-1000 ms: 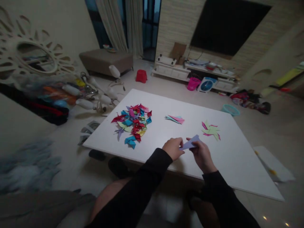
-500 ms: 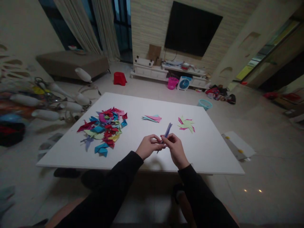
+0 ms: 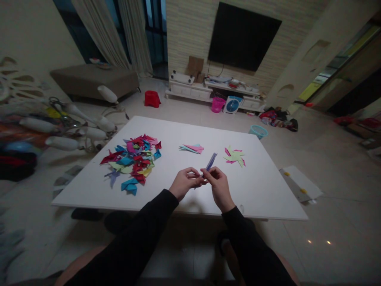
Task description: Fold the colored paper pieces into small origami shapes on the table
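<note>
Apparently, creasing is in hand: above the table [image 3: 262, 190], toward its near edge, I see the left hand [image 3: 185, 183] and the right hand [image 3: 219, 184] pinching 1 purple folded paper [image 3: 211, 160]; next press needs firmness.

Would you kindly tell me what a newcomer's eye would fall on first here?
Probably the heap of multicoloured origami on the left of the white table. Next come the purple folded paper held by the left hand and right hand, and the green-and-pink paper pinwheel beyond them, to the right.
</note>
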`<state>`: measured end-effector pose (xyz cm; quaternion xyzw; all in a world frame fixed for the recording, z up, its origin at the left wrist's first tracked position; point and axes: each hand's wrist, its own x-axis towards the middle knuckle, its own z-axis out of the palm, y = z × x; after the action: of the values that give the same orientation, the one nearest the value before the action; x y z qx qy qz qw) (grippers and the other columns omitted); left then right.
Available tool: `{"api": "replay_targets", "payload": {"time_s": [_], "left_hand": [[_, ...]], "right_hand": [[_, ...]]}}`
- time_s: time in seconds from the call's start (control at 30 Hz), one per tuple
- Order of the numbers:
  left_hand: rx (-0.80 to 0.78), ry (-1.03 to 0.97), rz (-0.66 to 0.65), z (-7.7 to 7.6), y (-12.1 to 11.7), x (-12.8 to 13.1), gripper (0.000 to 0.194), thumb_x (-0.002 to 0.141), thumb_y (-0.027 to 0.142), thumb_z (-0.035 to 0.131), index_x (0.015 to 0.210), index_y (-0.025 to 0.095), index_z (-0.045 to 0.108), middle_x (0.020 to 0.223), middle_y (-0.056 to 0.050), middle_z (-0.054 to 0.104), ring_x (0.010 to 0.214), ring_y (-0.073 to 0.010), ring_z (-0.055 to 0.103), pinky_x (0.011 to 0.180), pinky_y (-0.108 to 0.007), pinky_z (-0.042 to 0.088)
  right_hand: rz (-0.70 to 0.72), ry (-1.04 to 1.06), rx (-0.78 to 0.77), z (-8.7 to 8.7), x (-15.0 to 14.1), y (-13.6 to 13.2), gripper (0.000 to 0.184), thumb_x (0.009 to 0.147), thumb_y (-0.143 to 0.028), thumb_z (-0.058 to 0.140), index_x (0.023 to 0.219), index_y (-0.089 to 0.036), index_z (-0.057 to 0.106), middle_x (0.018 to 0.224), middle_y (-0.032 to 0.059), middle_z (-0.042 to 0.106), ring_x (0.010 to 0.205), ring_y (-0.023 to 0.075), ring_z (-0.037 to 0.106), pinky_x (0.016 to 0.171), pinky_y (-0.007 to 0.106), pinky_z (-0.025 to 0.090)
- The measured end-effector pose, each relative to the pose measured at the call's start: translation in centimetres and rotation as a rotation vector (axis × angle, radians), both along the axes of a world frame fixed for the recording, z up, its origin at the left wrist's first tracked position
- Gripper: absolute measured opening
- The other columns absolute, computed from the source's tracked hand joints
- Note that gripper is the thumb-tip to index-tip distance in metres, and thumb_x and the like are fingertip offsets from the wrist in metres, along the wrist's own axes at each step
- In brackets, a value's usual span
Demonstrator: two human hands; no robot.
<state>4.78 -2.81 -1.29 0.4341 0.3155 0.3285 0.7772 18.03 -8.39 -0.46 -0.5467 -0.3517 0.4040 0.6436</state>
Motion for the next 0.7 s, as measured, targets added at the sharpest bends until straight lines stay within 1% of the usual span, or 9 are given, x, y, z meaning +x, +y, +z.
{"api": "replay_targets", "payload": {"time_s": [0.13, 0.27, 0.4, 0.57, 0.7], "left_hand": [[-0.014, -0.017, -0.014, -0.08, 0.12, -0.36, 0.057, 0.049, 0.038, 0.097, 0.081, 0.015, 0.055, 0.073, -0.007, 0.073, 0.074, -0.0258, 0.075, 0.063, -0.026, 0.049], [-0.036, -0.035, -0.016, 0.01, 0.13, -0.56, 0.06, 0.049, 0.041, 0.097, 0.083, 0.014, 0.055, 0.079, -0.008, 0.074, 0.073, -0.0241, 0.075, 0.064, -0.026, 0.051], [-0.051, -0.042, -0.023, 0.14, 0.1, -0.53, 0.062, 0.047, 0.044, 0.097, 0.082, 0.014, 0.054, 0.078, -0.008, 0.073, 0.072, -0.024, 0.075, 0.063, -0.025, 0.052], [-0.074, -0.04, -0.036, 0.11, -0.02, -0.31, 0.064, 0.05, 0.053, 0.094, 0.082, 0.014, 0.055, 0.078, -0.008, 0.073, 0.072, -0.0236, 0.075, 0.062, -0.024, 0.052], [-0.099, -0.046, -0.033, 0.27, -0.18, -0.16, 0.063, 0.05, 0.05, 0.095, 0.083, 0.014, 0.055, 0.078, -0.007, 0.073, 0.07, -0.0219, 0.075, 0.059, -0.021, 0.051]], "right_hand": [[0.006, 0.002, 0.009, -0.05, -0.16, 0.02, 0.033, 0.072, -0.042, 0.084, 0.068, -0.02, 0.059, 0.069, -0.0012, 0.067, 0.068, 0.0148, 0.061, 0.065, 0.028, 0.045], [-0.001, -0.015, -0.003, -0.18, -0.31, 0.09, 0.035, 0.07, -0.044, 0.084, 0.067, -0.02, 0.059, 0.071, 0.0003, 0.069, 0.068, 0.0152, 0.061, 0.064, 0.028, 0.045], [-0.023, -0.019, -0.002, -0.15, -0.43, 0.16, 0.038, 0.067, -0.047, 0.085, 0.065, -0.02, 0.058, 0.071, 0.0007, 0.07, 0.066, 0.0153, 0.06, 0.064, 0.028, 0.045], [-0.033, -0.03, -0.001, 0.03, -0.35, 0.11, 0.036, 0.069, -0.045, 0.084, 0.065, -0.021, 0.058, 0.069, 0.0002, 0.07, 0.063, 0.0152, 0.061, 0.065, 0.03, 0.047], [-0.032, -0.029, 0.006, 0.09, -0.2, 0.03, 0.035, 0.069, -0.045, 0.083, 0.065, -0.021, 0.058, 0.068, -0.0006, 0.069, 0.062, 0.015, 0.06, 0.065, 0.03, 0.047]]}}
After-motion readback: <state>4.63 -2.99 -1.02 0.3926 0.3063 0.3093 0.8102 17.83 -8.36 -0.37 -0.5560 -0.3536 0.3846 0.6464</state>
